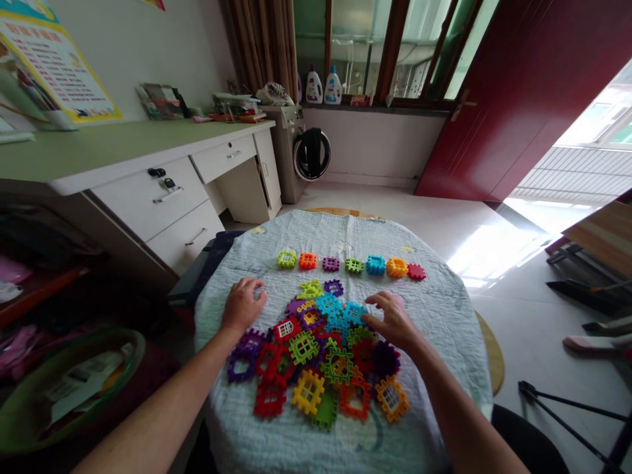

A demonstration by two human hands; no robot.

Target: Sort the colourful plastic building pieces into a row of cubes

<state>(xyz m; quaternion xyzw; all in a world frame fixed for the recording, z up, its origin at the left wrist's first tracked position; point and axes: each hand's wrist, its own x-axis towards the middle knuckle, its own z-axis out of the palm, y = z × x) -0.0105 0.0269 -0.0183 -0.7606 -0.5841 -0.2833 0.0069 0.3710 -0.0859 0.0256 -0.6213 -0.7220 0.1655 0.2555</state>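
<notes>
1) Nearest, on the cloth-covered surface (444, 316), lies a pile of plastic blocks (303, 347) in many colours, with a yellow block (309, 392) at its near side
2) The left hand (241, 304) is just to the left of the pile, and its grip is loosely spread
3) The right hand (394, 317) is at the right of the pile, its grip spread beside a blue block (353, 313); whether the fingers touch this block, I cannot tell
4) Behind the pile there is a row of seven pieces (354, 265), from light green to red
5) Farther away, a washing machine (289, 155) has its round door open
</notes>
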